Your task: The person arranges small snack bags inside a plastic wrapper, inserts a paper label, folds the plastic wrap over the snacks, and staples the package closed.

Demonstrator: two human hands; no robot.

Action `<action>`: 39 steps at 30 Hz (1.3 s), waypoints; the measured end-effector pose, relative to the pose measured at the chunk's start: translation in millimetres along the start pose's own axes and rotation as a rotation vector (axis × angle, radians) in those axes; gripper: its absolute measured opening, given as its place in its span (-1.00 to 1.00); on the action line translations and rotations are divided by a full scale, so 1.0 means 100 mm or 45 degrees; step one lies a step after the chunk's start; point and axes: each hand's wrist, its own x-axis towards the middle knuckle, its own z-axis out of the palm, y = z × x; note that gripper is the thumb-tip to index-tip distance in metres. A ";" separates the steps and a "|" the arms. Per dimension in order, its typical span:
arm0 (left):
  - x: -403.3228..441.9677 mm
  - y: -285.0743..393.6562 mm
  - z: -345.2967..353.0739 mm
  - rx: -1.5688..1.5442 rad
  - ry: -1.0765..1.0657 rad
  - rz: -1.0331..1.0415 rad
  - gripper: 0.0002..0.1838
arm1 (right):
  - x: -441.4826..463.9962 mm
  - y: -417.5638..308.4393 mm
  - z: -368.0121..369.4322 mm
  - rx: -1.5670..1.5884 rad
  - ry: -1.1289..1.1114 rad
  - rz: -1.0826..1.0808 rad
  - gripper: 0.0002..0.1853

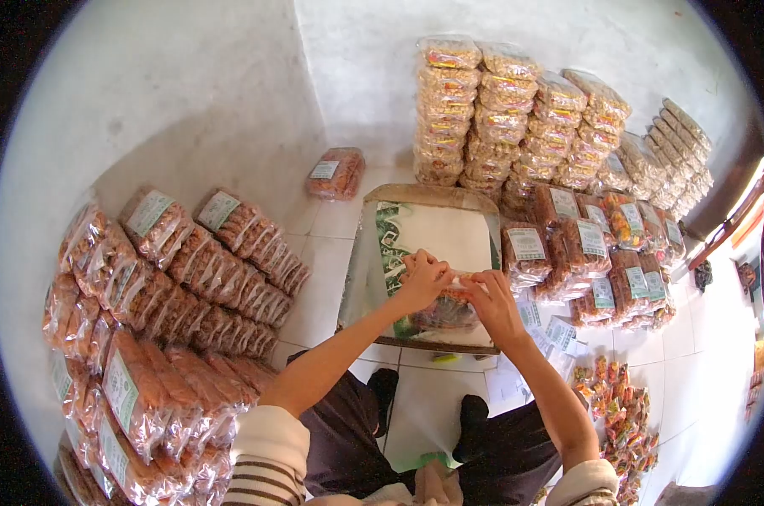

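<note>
On a low table [357, 278] with a white and green patterned top lies a clear plastic bag [445, 313] with brownish contents. My left hand [424, 280] has its fingers bent together at the upper left part of the bag's open-looking end. My right hand [490, 305] pinches the same end from the right, close to the left hand. Reddish and pale bits show between the two hands. The fingertips partly hide the plastic they hold.
Stacked labelled brown packages [180, 295] fill the left side. Tall stacks of pale snack packs [449, 105] stand behind the table, with more brown packages [589, 244] at right. One package [336, 174] lies by the wall. Paper labels [559, 333] and small colourful packets [614, 405] lie on the floor.
</note>
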 end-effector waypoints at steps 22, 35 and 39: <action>-0.19 0.38 0.00 0.133 0.197 0.230 -0.85 | 0.09 0.04 0.00 -0.453 -0.323 0.545 -0.65; 0.10 0.30 -0.06 0.135 0.466 0.367 -0.86 | 0.11 0.19 0.14 -0.138 0.088 0.680 -0.68; 0.08 0.41 -0.13 0.171 0.383 0.321 -0.84 | 0.19 0.16 0.13 -0.152 0.198 0.763 -0.67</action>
